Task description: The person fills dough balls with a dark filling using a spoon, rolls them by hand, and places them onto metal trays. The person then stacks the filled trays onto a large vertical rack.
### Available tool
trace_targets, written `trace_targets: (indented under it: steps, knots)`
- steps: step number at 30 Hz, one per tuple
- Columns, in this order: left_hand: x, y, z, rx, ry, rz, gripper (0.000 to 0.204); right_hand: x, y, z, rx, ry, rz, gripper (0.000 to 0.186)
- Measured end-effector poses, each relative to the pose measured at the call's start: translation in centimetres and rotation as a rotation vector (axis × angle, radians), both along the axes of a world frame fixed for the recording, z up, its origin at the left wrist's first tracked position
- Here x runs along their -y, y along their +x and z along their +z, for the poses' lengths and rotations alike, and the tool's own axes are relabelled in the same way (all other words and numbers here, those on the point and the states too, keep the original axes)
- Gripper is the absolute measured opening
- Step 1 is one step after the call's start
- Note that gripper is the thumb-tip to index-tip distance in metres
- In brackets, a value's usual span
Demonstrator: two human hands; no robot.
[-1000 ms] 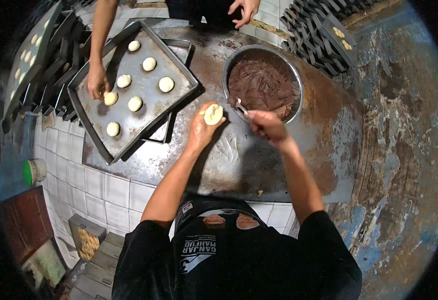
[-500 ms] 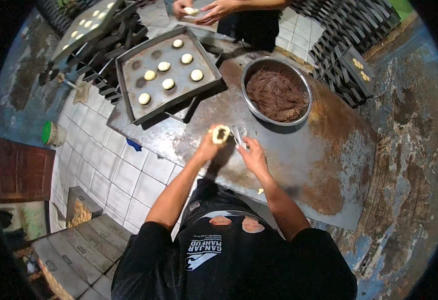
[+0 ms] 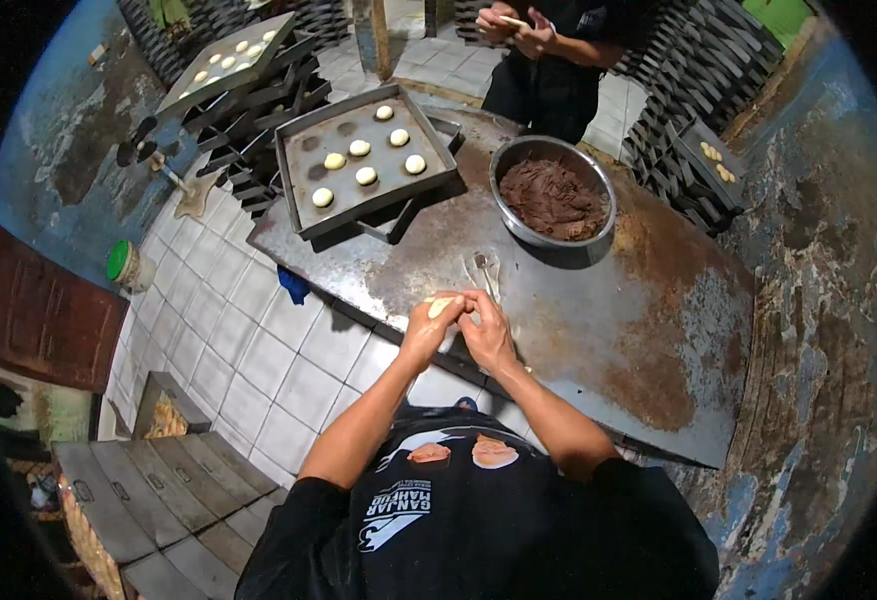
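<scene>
At frame centre, the left hand point(image 3: 426, 330) cups pale dough point(image 3: 441, 307) in its fingers while the right hand point(image 3: 490, 332) pinches the dough's edge; whether it also grips the spoon point(image 3: 491, 277) just above, I cannot tell.

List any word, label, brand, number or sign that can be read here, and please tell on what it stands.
Black shirt of the person: large white lettering, upside down in this view; legible, but I do not copy its wording.
Same shirt, just above that lettering: smaller lines, too small to read.
Grey metal containers, lower left: small marks, too small to tell.
</scene>
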State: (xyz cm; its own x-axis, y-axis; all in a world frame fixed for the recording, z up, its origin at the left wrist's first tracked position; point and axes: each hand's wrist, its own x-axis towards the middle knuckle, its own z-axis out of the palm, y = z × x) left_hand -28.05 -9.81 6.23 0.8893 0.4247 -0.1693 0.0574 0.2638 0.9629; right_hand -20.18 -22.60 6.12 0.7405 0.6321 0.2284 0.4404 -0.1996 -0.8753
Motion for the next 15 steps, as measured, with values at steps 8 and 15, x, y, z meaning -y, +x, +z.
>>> trace_targets:
  steps: [8, 15]
  knots:
    - [-3.8, -5.3, -2.0, 0.143, 0.798, -0.171, 0.056, -1.2, -3.1, -0.8, -1.036, 0.335, 0.102, 0.021]
    - [-4.6, -12.5, -3.4, -0.106, 0.581, -0.354, 0.022, -3.2, -12.3, 0.6, 0.156, -0.099, 0.218, 0.017]
